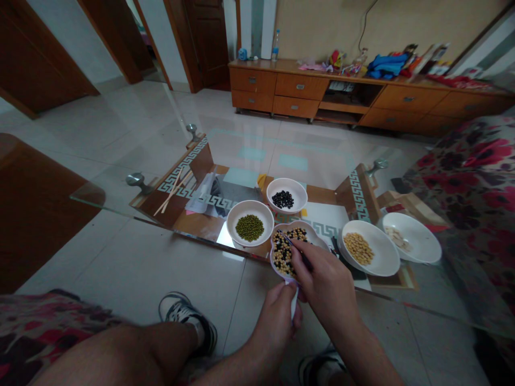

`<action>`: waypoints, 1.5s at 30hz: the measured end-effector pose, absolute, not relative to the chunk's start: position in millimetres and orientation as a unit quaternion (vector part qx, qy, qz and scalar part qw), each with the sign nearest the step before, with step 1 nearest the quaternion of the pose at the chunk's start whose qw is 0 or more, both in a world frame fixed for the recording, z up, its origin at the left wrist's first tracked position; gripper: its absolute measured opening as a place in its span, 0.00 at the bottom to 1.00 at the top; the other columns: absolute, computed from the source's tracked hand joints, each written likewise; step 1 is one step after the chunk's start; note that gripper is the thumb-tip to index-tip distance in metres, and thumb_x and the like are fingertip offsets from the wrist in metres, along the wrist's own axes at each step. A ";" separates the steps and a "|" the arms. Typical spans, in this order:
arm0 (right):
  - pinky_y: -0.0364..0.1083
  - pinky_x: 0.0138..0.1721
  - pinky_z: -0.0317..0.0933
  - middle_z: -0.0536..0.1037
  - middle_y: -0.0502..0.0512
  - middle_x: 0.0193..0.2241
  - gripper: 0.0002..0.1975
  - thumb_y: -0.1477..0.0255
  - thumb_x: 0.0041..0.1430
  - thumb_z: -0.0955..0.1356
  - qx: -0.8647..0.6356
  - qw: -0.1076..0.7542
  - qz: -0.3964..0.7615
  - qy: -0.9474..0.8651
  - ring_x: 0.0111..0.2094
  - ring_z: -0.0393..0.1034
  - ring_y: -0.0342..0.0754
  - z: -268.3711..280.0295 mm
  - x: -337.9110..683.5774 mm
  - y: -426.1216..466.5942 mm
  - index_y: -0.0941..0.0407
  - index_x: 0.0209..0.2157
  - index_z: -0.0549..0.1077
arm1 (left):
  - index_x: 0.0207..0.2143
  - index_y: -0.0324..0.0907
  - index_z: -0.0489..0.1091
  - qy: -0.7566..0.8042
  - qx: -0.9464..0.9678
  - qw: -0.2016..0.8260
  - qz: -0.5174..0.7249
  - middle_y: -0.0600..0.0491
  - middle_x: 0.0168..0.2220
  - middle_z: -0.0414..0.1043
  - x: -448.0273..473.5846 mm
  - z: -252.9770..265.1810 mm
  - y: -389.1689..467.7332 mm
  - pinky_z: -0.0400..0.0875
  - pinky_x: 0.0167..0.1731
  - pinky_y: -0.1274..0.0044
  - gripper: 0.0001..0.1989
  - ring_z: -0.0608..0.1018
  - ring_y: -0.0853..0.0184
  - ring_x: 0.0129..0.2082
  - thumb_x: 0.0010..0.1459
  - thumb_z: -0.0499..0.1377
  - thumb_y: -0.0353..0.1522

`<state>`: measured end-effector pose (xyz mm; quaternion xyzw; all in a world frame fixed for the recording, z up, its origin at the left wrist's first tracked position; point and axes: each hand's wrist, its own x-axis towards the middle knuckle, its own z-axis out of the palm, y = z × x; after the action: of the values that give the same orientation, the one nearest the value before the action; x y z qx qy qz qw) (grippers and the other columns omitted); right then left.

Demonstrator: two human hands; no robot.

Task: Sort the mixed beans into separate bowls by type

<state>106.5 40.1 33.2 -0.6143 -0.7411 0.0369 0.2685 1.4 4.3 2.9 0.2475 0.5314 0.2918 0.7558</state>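
Observation:
My right hand point(322, 276) is closed around slim dark tweezers point(286, 237), their tips down among mixed beans. Black and yellow beans point(284, 257) lie together in a flower-shaped dish point(317, 236) with a pale purple rim, at the glass table's near edge. My left hand point(277, 311) grips a white piece point(294, 301) just below the dish's near rim; whether it is a handle I cannot tell. Left of the dish stands a white bowl of green beans point(249, 228), behind it a bowl of black beans point(282, 199), and to the right a tilted bowl of yellow beans point(359, 248).
Another white bowl point(422, 241) with a few pale bits stands at the far right. Wooden chopsticks point(171, 192) lie at the left on the glass table point(120, 206). Beyond is a long wooden cabinet point(300, 88) with clutter on top. A floral-covered seat point(475, 171) borders the right.

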 end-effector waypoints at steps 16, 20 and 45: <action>0.45 0.37 0.64 0.81 0.54 0.40 0.13 0.68 0.64 0.62 -0.671 0.256 0.071 -0.692 0.37 0.76 0.47 35.3 102.1 44.4 0.54 0.45 0.75 | 0.24 0.44 0.61 0.528 0.261 0.754 0.290 0.60 0.14 0.55 0.2 0.9 2.8 0.51 0.16 0.78 0.20 0.57 0.74 0.14 0.52 0.49 0.51; 0.45 0.29 0.61 0.82 0.53 0.33 0.13 0.66 0.62 0.63 -0.712 0.198 0.064 -0.671 0.30 0.76 0.48 36.1 107.7 43.0 0.52 0.43 0.77 | 0.28 0.43 0.64 0.515 0.256 0.763 0.295 0.61 0.14 0.55 -1.1 0.1 1.2 0.50 0.16 0.78 0.20 0.55 0.74 0.14 0.54 0.48 0.50; 0.43 0.31 0.61 0.82 0.52 0.35 0.14 0.70 0.62 0.62 -0.682 0.119 0.084 -0.717 0.33 0.76 0.47 35.8 105.5 42.3 0.51 0.42 0.78 | 0.24 0.44 0.61 0.520 0.253 0.761 0.294 0.61 0.13 0.54 0.5 -0.6 2.6 0.49 0.16 0.77 0.23 0.56 0.74 0.13 0.50 0.51 0.56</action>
<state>105.5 42.3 35.8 -0.6822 -0.7166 0.0838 0.1189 0.5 2.6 -0.6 0.2535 0.5203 0.2942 0.7606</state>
